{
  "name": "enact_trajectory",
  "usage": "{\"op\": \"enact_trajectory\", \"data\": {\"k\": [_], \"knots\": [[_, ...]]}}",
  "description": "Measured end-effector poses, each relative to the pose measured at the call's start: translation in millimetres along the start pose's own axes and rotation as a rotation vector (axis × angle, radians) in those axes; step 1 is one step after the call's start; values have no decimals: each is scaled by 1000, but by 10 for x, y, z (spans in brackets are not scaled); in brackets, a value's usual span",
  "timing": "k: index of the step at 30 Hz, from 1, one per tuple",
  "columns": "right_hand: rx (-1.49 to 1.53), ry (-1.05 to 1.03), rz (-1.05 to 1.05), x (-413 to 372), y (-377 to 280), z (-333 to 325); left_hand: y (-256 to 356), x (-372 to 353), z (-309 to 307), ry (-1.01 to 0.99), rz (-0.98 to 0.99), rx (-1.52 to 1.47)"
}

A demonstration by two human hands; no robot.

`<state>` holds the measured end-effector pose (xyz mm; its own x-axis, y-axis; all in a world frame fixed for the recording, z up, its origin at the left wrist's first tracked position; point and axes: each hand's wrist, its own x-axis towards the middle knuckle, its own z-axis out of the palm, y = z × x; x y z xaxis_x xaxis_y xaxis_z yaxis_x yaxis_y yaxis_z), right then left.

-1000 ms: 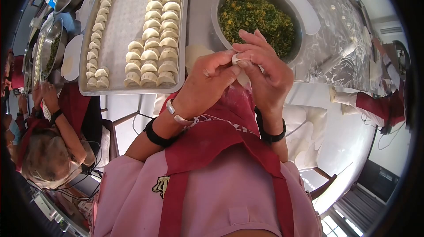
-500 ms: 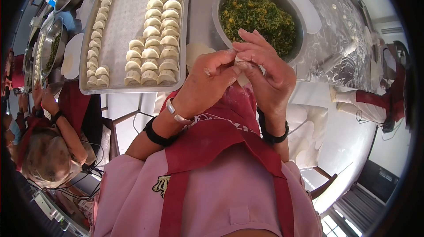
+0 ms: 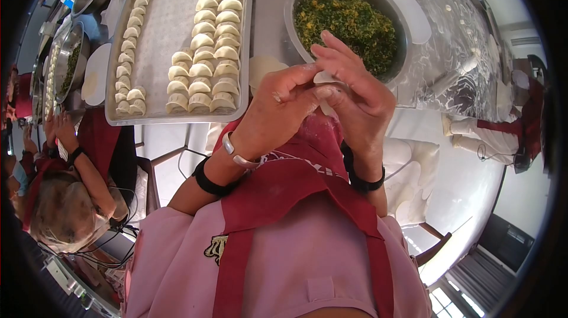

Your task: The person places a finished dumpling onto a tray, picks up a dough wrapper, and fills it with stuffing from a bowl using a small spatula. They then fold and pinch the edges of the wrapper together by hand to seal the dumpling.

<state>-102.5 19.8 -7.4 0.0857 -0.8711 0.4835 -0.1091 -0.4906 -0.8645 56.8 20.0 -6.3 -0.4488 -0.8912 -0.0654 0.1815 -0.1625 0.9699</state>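
While I am watching through the head camera, the nearest thing at the bottom of the frame is the person's pink shirt under a red apron. Both forearms are rising from it toward the centre. The left hand, with a silver bracelet at its wrist, is closing thumb and forefinger on a small pale dumpling. The right hand is meeting it from the other side and pinching the same piece, so both hands are grasping the dumpling between them. It is being held in the air just right of centre, above the apron and in front of the table edge. Compared with a second ago, the pair of hands is sitting slightly higher in the frame. The right hand's free fingers are fanning out further, and a little more of the white dough edge is showing between the thumbs. I am reading that as the pinching working its way along the seam, with the dumpling not yet let go. Just beyond the left hand's knuckles a loose round wrapper is lying flat on the table. Behind the hands, in the upper centre, a steel bowl is holding green and yellow filling. To the upper left a metal tray is carrying rows of finished dumplings. At the lower left another person is working with their own hands, well apart from these two.
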Motion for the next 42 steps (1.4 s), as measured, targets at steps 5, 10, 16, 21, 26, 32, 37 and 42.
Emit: {"op": "enact_trajectory", "data": {"k": [5,10,16,21,26,32,37,42], "knots": [[11,-7,-25,-47,123,12,-55,8,20,28,57,-51],[77,177,110,-44,-37,173,21,9,62,90,-28,-118],[-204,-25,-122,-83,214,1,65,-16,102,50,78,-250],[-186,4,-1,11,32,105,125,-10,-4,32,-76,-508],[-272,11,-65,-9,72,81,102,2,12,-38,-45,-624],[-440,-25,-170,2,148,58,72,43,22,-48,-97,-727],[-584,19,-198,-24,149,70,89,46,-11,-43,-69,-518],[-593,-22,-171,-25,127,148,44,-3,-51,35,-101,-710]]}}
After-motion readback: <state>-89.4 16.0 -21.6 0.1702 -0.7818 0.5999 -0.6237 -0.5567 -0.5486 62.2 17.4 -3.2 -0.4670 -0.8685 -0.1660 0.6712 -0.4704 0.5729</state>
